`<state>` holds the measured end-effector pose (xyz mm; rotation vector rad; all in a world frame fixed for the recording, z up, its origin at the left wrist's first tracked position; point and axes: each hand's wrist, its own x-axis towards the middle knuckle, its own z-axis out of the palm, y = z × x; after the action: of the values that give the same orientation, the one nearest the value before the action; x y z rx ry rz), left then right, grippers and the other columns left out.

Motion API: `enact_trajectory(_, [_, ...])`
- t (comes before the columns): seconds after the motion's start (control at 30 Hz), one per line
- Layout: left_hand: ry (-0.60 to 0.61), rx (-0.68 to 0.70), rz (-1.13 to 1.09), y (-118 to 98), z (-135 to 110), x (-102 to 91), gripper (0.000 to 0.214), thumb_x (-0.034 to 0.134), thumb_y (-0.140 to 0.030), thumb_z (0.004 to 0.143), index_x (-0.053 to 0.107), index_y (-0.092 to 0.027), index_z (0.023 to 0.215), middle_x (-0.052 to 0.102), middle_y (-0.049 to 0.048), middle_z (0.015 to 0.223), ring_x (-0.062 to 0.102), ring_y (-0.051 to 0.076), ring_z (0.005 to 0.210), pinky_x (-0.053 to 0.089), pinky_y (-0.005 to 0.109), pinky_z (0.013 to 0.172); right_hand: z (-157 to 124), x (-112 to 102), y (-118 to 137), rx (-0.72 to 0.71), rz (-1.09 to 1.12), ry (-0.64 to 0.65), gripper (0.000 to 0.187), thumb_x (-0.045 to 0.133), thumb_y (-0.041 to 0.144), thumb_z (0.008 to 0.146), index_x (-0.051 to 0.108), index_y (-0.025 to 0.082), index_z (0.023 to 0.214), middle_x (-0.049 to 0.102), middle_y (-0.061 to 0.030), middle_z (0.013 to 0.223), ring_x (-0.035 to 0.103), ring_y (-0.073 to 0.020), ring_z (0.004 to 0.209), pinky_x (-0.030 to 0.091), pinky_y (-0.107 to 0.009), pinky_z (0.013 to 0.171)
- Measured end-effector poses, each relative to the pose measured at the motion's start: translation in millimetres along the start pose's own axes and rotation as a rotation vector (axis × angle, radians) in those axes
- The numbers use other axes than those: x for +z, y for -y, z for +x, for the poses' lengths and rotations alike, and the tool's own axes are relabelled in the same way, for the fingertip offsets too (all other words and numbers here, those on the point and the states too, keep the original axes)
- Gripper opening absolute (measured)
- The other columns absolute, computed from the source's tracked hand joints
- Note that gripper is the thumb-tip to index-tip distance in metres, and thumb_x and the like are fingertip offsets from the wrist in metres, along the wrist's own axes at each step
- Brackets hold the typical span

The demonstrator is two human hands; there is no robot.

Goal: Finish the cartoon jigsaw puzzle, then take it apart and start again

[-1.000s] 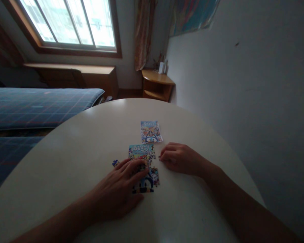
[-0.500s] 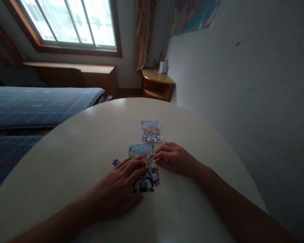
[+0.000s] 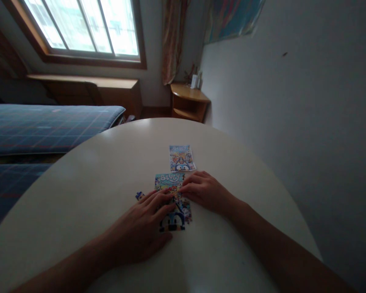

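Note:
A small colourful jigsaw puzzle [image 3: 174,219] lies partly assembled on the round white table [image 3: 110,171]. My left hand [image 3: 143,230] lies flat on the puzzle's left half, fingers stretched out over it. My right hand [image 3: 203,190] rests on the puzzle's upper right edge, fingers curled and pressed together on the pieces there. A loose blue puzzle piece [image 3: 138,196] sits just left of my left fingertips. A small printed reference picture [image 3: 181,158] lies beyond the puzzle.
A bed with a blue plaid cover [image 3: 42,126] stands left of the table. A wooden corner shelf [image 3: 189,101] and a window [image 3: 88,28] are at the back. A plain wall [image 3: 293,101] runs along the right side.
My right hand has slid left from beside the puzzle onto its upper right edge. My left hand has stayed on the puzzle.

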<state>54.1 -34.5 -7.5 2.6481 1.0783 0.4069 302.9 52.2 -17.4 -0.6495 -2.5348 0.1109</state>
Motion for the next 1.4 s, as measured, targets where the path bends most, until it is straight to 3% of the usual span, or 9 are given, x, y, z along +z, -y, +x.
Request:
enact_trajectory(0.47, [0.036,-0.003,0.049,-0.1,1.1,-3.1,0.058,0.063,-0.03,0.085,0.047,-0.021,0.139,0.047,0.0097,0.146,0.038,0.032,0.138,0.039,0.055,0.112,2.6,-1.4,2.4,-0.013,-0.034,0.029,0.013,0.06,0.03,0.096,0.07,0.022,0.097,0.073,-0.0022,0.099,0.064,-0.0176,0.095,0.044,-0.033,0.088])
enact_trajectory(1.07, [-0.015,-0.012,0.035,1.4,-5.3,2.4,0.058,0.063,-0.027,0.084,0.046,-0.022,0.139,0.04,0.0123,0.147,0.043,0.034,0.134,0.043,0.054,0.109,2.3,0.7,-0.8,0.036,0.021,0.064,0.017,0.059,0.033,0.096,0.073,0.025,0.103,0.072,-0.0035,0.099,0.064,-0.0176,0.095,0.045,-0.036,0.091])
enact_trajectory(1.4, [-0.015,-0.028,0.017,0.0,-3.2,-1.0,0.055,0.064,-0.028,0.083,0.049,-0.022,0.136,0.044,0.0129,0.142,0.048,0.034,0.129,0.045,0.055,0.107,4.6,-3.2,-1.6,0.0,0.015,0.091,0.019,0.058,0.031,0.097,0.073,0.023,0.105,0.072,-0.0051,0.103,0.063,-0.018,0.1,0.048,-0.035,0.092])
